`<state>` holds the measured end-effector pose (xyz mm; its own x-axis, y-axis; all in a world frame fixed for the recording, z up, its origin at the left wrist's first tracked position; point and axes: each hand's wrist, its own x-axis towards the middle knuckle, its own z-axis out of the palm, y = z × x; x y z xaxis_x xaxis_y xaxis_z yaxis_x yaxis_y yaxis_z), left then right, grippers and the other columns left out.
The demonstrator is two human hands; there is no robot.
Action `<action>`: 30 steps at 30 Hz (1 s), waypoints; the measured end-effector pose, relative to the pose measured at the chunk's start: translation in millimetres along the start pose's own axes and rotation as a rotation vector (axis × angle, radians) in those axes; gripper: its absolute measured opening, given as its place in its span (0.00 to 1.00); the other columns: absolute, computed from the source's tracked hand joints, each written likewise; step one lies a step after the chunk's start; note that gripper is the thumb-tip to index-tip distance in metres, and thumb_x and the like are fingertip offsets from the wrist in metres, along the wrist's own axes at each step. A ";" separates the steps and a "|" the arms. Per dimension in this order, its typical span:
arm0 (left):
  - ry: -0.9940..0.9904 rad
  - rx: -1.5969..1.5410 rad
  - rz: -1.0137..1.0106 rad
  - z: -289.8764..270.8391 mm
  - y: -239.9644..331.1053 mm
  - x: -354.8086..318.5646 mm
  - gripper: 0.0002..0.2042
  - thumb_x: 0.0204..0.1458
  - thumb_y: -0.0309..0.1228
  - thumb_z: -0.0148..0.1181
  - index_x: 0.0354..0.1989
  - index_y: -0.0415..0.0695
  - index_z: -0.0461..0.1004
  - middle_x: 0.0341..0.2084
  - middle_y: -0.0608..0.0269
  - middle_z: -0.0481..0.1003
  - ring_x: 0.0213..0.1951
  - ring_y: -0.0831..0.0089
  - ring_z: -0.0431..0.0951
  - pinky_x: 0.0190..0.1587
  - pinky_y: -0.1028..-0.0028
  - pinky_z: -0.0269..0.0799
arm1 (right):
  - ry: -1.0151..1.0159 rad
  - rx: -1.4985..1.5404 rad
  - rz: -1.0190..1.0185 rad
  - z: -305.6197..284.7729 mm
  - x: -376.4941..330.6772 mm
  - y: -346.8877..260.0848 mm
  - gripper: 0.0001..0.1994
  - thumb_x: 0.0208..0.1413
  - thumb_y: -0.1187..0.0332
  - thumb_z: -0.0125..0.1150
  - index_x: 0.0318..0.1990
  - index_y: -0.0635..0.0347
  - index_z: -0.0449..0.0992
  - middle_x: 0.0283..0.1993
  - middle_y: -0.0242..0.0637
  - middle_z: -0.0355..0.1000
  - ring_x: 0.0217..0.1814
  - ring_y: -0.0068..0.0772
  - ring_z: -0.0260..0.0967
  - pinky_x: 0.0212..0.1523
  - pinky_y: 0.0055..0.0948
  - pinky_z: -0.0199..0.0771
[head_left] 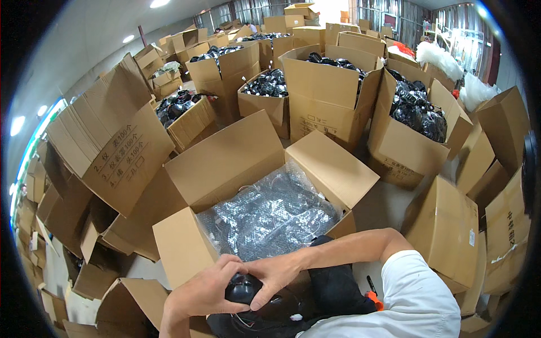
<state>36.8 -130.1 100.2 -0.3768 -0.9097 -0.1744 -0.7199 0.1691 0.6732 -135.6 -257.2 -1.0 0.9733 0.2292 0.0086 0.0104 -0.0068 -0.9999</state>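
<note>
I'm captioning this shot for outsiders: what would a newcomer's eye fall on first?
Probably the shiny bubble wrap in the open carton at the centre. Just below it, the left hand and right hand hold a glossy black rounded part. Farther back, large cartons hold heaps of shiny black items.

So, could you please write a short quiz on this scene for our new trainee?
1. What colour is the rounded part held between the left hand and the right hand?
2. True or false: the large cardboard box just beyond the hands is closed.
3. Fill in the missing words: inside that box lies clear ______.

Key:
1. Black.
2. False; it stands open.
3. Bubble wrap.
</note>
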 end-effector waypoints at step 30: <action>1.106 -1.355 -0.046 113.9 -81.4 27.5 0.46 0.51 0.41 0.74 0.71 0.32 0.53 0.60 0.49 0.66 0.60 0.65 0.70 0.63 0.66 0.66 | 0.570 -0.168 -0.069 -17.4 9.6 34.8 0.46 0.49 0.63 0.75 0.70 0.65 0.50 0.64 0.45 0.62 0.68 0.37 0.60 0.69 0.37 0.60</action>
<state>18.6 -125.7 -41.3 0.5831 -0.8095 -0.0680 0.4525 0.2541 0.8548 -121.9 -272.1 -35.6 0.9383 -0.3232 0.1230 0.0686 -0.1746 -0.9823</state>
